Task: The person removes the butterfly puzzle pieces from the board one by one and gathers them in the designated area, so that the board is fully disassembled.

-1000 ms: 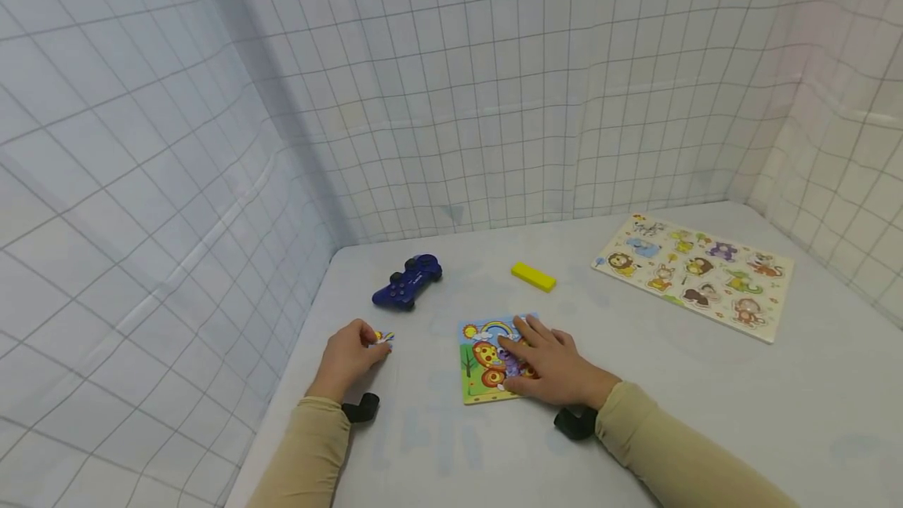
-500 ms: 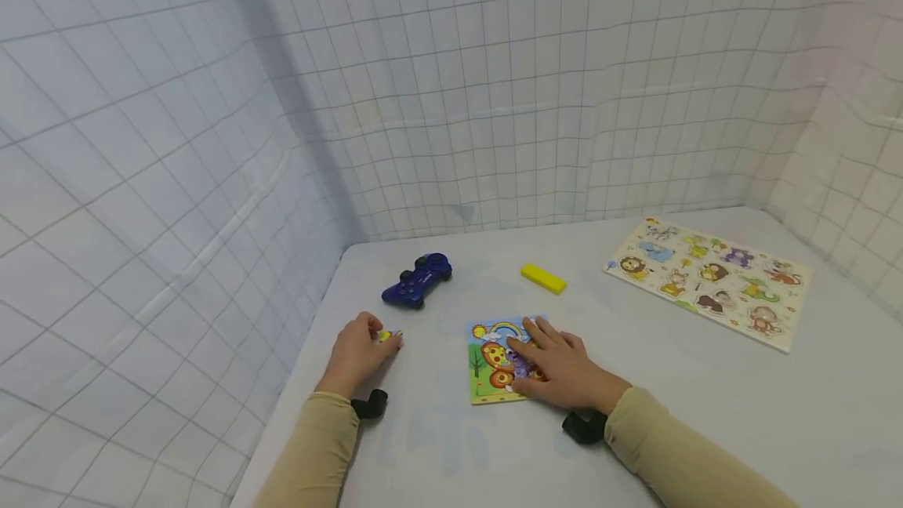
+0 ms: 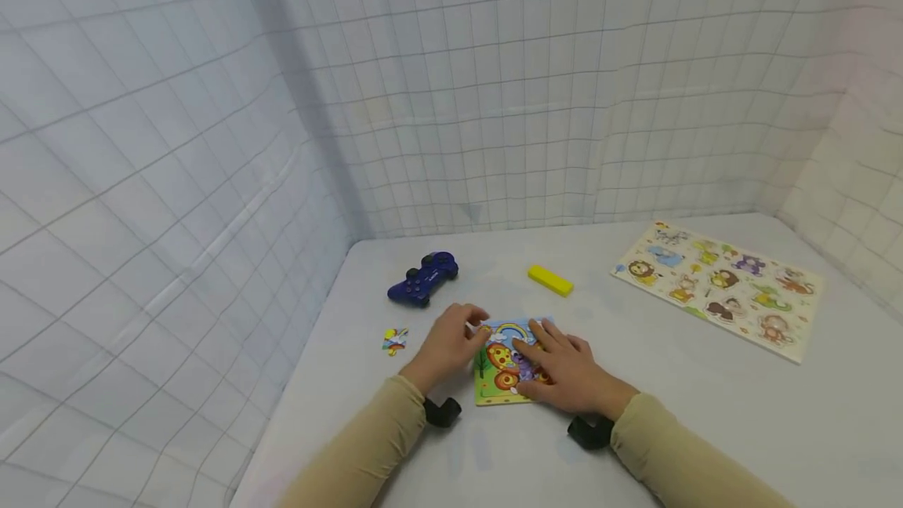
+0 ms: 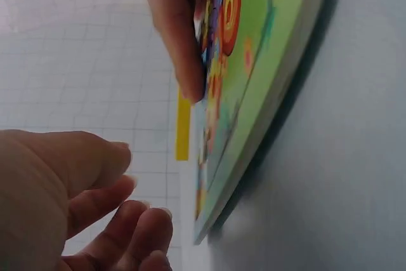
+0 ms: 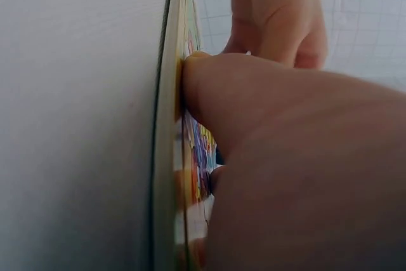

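Observation:
A square jigsaw puzzle (image 3: 499, 376) with a colourful butterfly picture lies flat on the table. My right hand (image 3: 567, 371) rests on its right part with spread fingers, hiding some of the picture; the right wrist view shows the thumb (image 5: 222, 87) touching the board near its edge. Beside the puzzle's upper left corner is my left hand (image 3: 447, 343). Nothing shows between its loosely bent fingers in the left wrist view, where the hand (image 4: 82, 201) is apart from the board. A loose puzzle piece (image 3: 395, 340), yellow, white and blue, lies on the table farther left.
Behind the loose piece lies a blue game controller (image 3: 423, 279). A yellow block (image 3: 550, 281) sits beyond the puzzle. At the back right is a large animal puzzle board (image 3: 719, 288). Gridded white cloth (image 3: 480, 100) walls the table (image 3: 536, 469) at the back and sides.
My left hand has let go of the loose piece and moved right to the puzzle's upper left corner. My right hand stays on the puzzle. The head view has shifted slightly.

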